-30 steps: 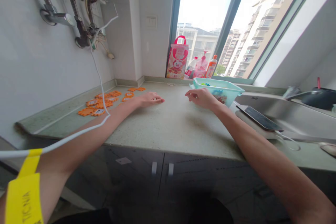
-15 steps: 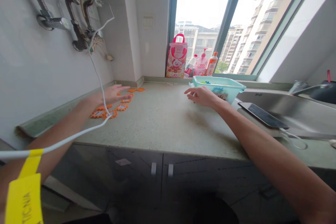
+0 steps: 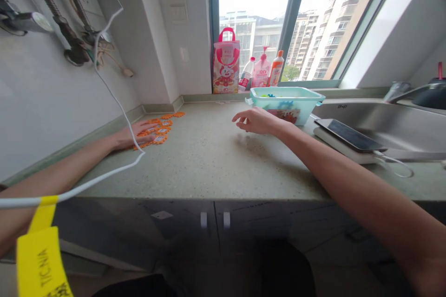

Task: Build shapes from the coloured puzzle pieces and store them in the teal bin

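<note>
Several orange pieces with scalloped, gear-like edges and printed white centres (image 3: 160,139) lie at the counter's left, near the wall. My left hand (image 3: 130,136) rests over some of them with its fingers spread, hiding part of the group. Two more orange pieces (image 3: 173,115) are just beyond its fingertips. Above the counter, in front of a mint-green plastic box (image 3: 306,102), hovers my right hand (image 3: 256,120). Its fingers are loosely bent and apart, with nothing between them. Small green and blue pieces show over the box's rim.
A white cable (image 3: 120,167) with a yellow tag (image 3: 43,260) crosses in front of my left arm. A phone (image 3: 348,134) lies on a pale block beside the steel sink (image 3: 414,125). Along the window stand a pink bag (image 3: 226,67) and several bottles (image 3: 262,72).
My left hand has come down and back onto the orange pieces, which now sit bunched closer together. The view has shifted; my right hand keeps its loose shape near the box.
</note>
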### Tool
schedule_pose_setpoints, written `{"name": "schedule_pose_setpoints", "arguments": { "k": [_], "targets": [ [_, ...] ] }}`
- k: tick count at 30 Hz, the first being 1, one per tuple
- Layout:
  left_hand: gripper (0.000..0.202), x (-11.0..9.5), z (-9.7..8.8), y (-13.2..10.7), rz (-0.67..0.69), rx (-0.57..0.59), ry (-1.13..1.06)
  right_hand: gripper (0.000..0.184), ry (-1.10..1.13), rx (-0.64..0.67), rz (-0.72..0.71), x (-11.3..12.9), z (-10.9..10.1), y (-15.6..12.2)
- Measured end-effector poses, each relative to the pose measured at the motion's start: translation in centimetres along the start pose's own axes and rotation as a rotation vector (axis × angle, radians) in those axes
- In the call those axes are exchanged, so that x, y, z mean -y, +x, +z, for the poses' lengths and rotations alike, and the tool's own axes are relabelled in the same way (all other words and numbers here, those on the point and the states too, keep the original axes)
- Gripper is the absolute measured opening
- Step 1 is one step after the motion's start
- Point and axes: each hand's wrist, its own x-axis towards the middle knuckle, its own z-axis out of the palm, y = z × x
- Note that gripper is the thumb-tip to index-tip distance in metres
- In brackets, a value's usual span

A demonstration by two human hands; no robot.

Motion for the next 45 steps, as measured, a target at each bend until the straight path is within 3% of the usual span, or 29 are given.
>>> {"name": "schedule_pose_setpoints", "arguments": {
  "k": [9,15,20,22,24,27,29,32,35,40,45],
  "targets": [
    [0.097,-9.9,1.0,5.2,0.29,0.044,-0.046,0.032,-0.04,0.016,-0.057,0.1,0.5,0.2],
    [0.096,-15.8,1.8,8.5,0.323,0.064,-0.048,0.029,0.013,0.068,-0.03,0.4,0.4,0.1],
    [0.093,-19.4,2.5,9.4,0.358,0.051,-0.117,0.03,0.031,0.059,-0.018,0.2,0.5,0.0],
    [0.094,-19.5,2.4,9.2,0.401,-0.016,-0.22,0.03,0.019,0.045,-0.013,0.0,0.6,0.0],
    [0.098,-18.3,2.0,8.9,0.424,-0.142,-0.375,0.029,-0.004,0.029,-0.023,-0.1,0.7,0.1],
    [0.102,-14.5,1.6,8.8,0.338,-0.375,-0.532,0.027,-0.019,0.0,-0.05,-0.1,1.1,0.2],
    [0.102,-11.5,1.6,9.2,0.213,-0.469,-0.455,0.028,0.001,-0.005,-0.072,0.2,1.5,0.3],
    [0.094,-8.1,2.3,10.5,-0.017,-0.301,-0.227,0.03,0.034,0.021,-0.113,0.8,2.0,0.3],
    [0.085,-7.2,3.0,12.3,-0.059,-0.164,-0.129,0.032,0.053,0.034,-0.123,1.1,2.2,0.4],
    [0.093,-7.9,3.0,14.3,0.049,-0.168,-0.093,0.033,0.011,0.036,-0.131,0.9,2.0,0.6],
    [0.093,-8.4,2.7,13.3,0.118,-0.241,-0.088,0.032,-0.025,0.038,-0.175,0.4,1.8,0.6]
  ]
}}
